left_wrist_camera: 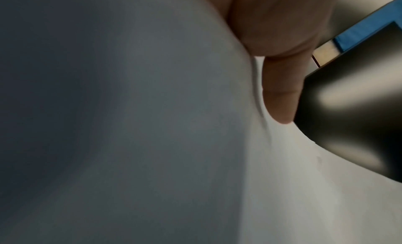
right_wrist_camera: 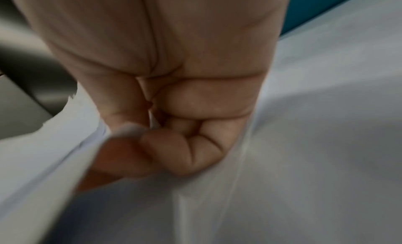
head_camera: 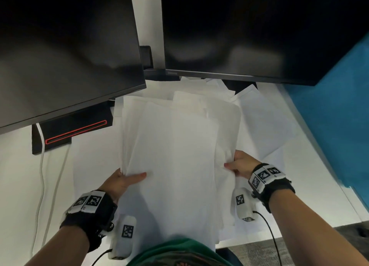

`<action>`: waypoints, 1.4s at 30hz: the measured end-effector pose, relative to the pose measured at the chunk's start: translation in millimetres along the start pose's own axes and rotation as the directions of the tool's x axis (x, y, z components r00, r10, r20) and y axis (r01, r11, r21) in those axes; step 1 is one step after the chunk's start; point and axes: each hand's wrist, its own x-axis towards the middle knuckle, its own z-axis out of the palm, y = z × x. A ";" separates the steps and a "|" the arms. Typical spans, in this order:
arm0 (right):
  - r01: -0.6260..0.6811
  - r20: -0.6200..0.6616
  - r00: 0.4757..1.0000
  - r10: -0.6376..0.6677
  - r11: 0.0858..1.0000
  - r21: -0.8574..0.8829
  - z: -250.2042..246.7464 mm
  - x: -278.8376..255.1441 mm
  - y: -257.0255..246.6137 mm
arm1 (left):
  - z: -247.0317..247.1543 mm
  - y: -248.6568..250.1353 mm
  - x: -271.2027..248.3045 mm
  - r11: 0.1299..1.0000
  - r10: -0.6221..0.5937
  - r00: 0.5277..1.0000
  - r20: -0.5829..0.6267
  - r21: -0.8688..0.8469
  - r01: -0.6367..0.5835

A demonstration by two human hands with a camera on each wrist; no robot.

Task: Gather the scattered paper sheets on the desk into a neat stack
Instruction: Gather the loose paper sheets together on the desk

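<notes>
A loose bundle of white paper sheets (head_camera: 179,146) is held between both hands in front of me, its edges uneven and its near end reaching my green shirt. My left hand (head_camera: 127,180) grips the bundle's left edge, thumb lying on top. My right hand (head_camera: 237,166) pinches the right edge, fingers curled under the sheets (right_wrist_camera: 304,161). In the left wrist view the thumb (left_wrist_camera: 280,96) presses on the paper (left_wrist_camera: 152,127). More sheets (head_camera: 259,122) lie spread on the white desk (head_camera: 20,176) behind and right of the bundle, some under the right monitor.
Two dark monitors (head_camera: 69,52) (head_camera: 249,30) hang over the back of the desk. A black base with a red-outlined slot (head_camera: 75,130) and a white cable (head_camera: 42,166) stand at the left. A blue partition (head_camera: 339,116) borders the desk's right side.
</notes>
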 end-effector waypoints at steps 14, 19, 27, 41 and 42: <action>0.369 -0.360 0.878 -0.316 0.926 0.086 59.9 -13.5 -6.5 | 3.7 8.7 5.7 0.998 0.005 0.988 0.154 0.059 -0.014; 0.397 -0.412 0.851 -0.326 0.912 0.099 52.3 -18.9 -11.2 | 1.2 27.8 11.0 0.997 0.074 0.991 0.112 -0.032 -0.071; 0.261 -0.512 0.823 -0.244 0.964 -0.040 42.0 -5.6 1.9 | 14.7 -1.9 22.1 0.977 0.113 0.986 -0.122 0.196 -0.088; 0.011 -0.782 0.557 0.280 0.939 0.344 -40.3 11.5 11.7 | -6.8 -27.7 25.7 0.952 0.152 0.943 -0.297 0.299 -0.060; 0.002 -0.783 0.553 0.285 0.939 0.343 -42.3 12.7 7.6 | -7.8 -29.3 26.7 0.955 0.154 0.941 -0.301 0.291 -0.063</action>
